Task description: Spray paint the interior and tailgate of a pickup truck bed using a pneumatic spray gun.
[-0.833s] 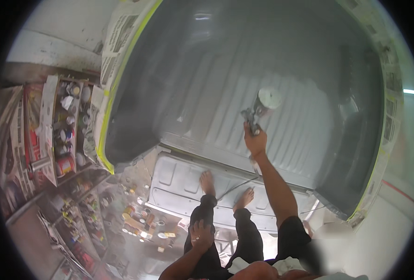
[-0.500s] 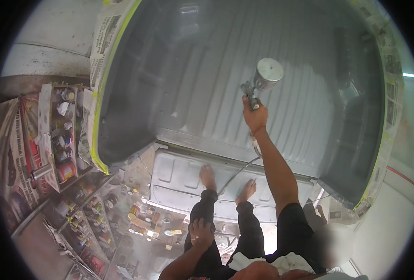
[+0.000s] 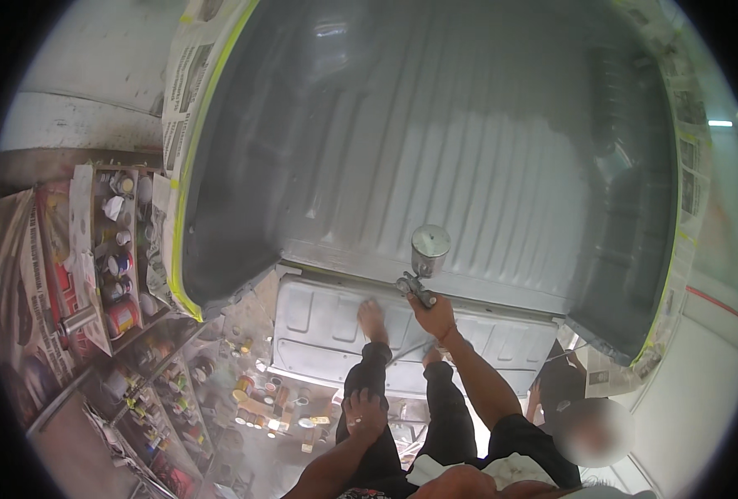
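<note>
My right hand (image 3: 433,317) is closed round the handle of a spray gun (image 3: 416,289), which has a round metal cup (image 3: 430,247) on top. It is low over the rear edge of a ribbed pickup bed (image 3: 435,175), near the lowered tailgate (image 3: 323,320). Dark grey coats the bed's side walls, while a paler patch shows on the ribbed floor. On my left knee rests my left hand (image 3: 364,416), its fingers apart and nothing in it. My bare feet stand on the tailgate, the right one partly hidden by my right hand and forearm.
Newspaper (image 3: 188,75) edged with yellow-green tape (image 3: 176,249) masks the bed's rim. Shelves (image 3: 119,258) of cans and bottles stand at the left. More cans (image 3: 257,391) lie on the floor below the tailgate. Another person (image 3: 556,382) is at the lower right.
My right hand has drawn the spray gun back toward me and slightly left, from over the bed floor to the bed's rear edge. My left hand stays on my knee.
</note>
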`<state>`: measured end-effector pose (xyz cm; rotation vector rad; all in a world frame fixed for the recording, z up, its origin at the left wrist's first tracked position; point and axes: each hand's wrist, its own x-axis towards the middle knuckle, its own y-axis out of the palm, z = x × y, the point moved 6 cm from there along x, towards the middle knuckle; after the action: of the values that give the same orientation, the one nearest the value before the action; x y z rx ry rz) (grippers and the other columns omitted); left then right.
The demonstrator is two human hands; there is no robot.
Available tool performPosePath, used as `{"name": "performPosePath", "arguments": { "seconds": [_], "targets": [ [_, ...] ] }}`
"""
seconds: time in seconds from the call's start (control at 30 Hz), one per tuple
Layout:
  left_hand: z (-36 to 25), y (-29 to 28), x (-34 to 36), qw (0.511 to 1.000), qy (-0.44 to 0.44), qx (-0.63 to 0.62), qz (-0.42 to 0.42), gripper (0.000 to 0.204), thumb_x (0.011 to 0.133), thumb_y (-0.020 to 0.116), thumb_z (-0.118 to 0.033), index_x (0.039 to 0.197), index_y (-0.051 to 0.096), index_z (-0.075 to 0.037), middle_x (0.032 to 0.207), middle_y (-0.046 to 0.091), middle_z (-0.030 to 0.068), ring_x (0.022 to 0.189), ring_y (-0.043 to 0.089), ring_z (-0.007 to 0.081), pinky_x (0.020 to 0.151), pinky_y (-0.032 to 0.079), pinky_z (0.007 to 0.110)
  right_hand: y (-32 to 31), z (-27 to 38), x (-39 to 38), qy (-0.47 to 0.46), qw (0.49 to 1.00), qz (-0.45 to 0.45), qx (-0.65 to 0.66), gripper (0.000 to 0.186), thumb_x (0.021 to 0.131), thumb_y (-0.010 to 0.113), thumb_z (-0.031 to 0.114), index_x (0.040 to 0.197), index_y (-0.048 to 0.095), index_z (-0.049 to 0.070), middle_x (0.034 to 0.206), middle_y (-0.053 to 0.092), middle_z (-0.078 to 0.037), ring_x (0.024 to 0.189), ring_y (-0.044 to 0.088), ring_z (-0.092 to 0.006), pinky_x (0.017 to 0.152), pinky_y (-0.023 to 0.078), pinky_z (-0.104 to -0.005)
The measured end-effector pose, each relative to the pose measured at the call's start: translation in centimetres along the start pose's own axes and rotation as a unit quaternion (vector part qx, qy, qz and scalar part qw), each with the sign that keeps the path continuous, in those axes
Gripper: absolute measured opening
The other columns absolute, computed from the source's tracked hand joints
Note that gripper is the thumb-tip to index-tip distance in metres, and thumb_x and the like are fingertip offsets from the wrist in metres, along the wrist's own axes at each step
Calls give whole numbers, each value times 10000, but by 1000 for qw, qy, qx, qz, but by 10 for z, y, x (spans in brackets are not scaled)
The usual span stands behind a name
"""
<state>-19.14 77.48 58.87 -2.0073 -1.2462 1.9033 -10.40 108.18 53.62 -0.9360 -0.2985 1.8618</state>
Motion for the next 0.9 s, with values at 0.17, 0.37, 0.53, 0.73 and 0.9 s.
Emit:
{"name": "performPosePath", "arguments": {
  "seconds": [0.17, 0.37, 0.53, 0.73, 0.9],
  "targets": [
    [5, -5, 1, 1000, 6, -3, -6, 376, 906, 576, -365, 1190, 656, -132, 1430, 488, 129, 1366, 378, 335, 1118, 267, 520, -33, 6, 58, 57, 996, -61, -8, 415, 881, 688, 420, 888, 696, 5, 760, 682, -237, 800, 671, -443, 657, 526, -460],
    [11, -11, 2, 999, 25, 9, -20, 371, 894, 585, -355, 1177, 663, -128, 1419, 493, 131, 1356, 382, 341, 1117, 266, 528, -78, 58, 140, -12, 980, -200, -9, 410, 901, 674, 402, 802, 644, 5, 724, 667, -247, 780, 663, -456, 670, 518, -479],
    [17, -7, 2, 999, 28, 4, -14, 336, 869, 604, -341, 1105, 693, -118, 1364, 530, 133, 1324, 415, 348, 1102, 295, 526, -82, 80, 167, -8, 969, -247, 0, 387, 903, 675, 401, 832, 639, 22, 765, 670, -239, 785, 656, -452, 678, 512, -491],
    [10, -7, 0, 996, 54, 12, -65, 319, 824, 642, -306, 1066, 704, -107, 1310, 560, 148, 1269, 466, 369, 1063, 359, 539, -59, 64, 139, -33, 981, -190, -19, 397, 897, 670, 424, 857, 640, 30, 833, 675, -243, 793, 651, -451, 684, 510, -509],
    [6, -14, 4, 993, 51, -31, -103, 328, 837, 633, -315, 1078, 701, -104, 1313, 571, 171, 1286, 464, 374, 1094, 327, 535, -17, 23, 72, 61, 994, -92, -16, 420, 889, 671, 445, 843, 639, 29, 812, 676, -243, 803, 651, -458, 693, 514, -507]
  ]
}}
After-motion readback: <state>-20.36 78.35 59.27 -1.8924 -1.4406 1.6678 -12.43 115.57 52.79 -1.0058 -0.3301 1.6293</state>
